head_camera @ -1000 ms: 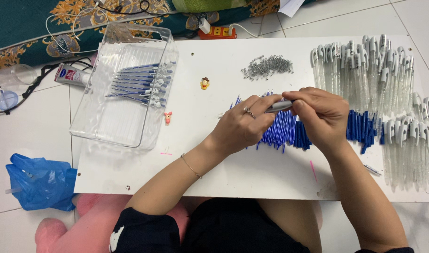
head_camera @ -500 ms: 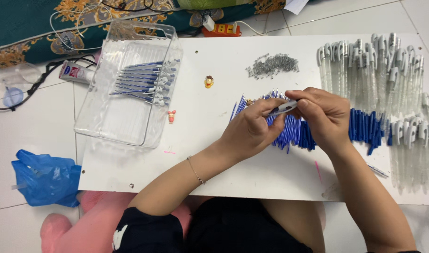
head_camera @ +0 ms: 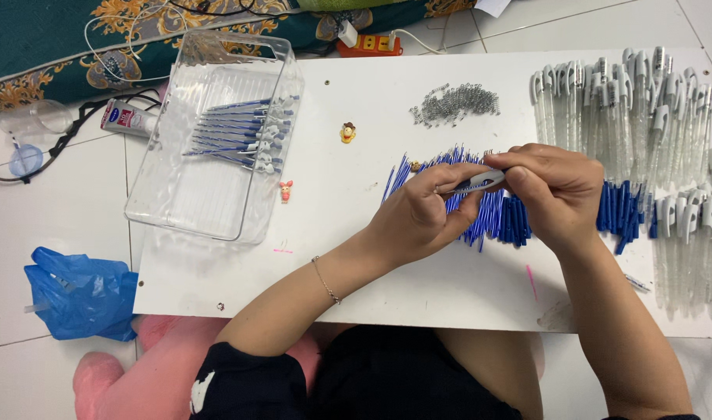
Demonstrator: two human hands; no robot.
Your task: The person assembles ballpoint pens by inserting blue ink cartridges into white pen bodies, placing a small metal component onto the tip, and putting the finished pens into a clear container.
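Observation:
Both hands meet over a white board [head_camera: 356, 233] and hold one clear pen [head_camera: 474, 184] between them. My left hand [head_camera: 422, 214] grips its lower end with thumb and fingers. My right hand [head_camera: 554, 190] pinches the upper end. Under the hands lies a pile of blue refills [head_camera: 441, 167] and short blue pen parts [head_camera: 616, 214]. A small heap of metal springs [head_camera: 453, 103] sits farther back. Rows of clear pen barrels with white clips [head_camera: 643, 109] fill the right side of the board.
A clear plastic tray [head_camera: 192, 194] at the left holds several finished blue pens [head_camera: 243, 140]. Two tiny figurines [head_camera: 347, 132] lie on the board. A blue plastic bag [head_camera: 80, 292], a tube [head_camera: 130, 119], cables and a power strip [head_camera: 367, 43] lie on the floor around.
Both hands stay together on the same pen, shifting only slightly as they work it. The view has drifted a little; nothing else on the board has moved.

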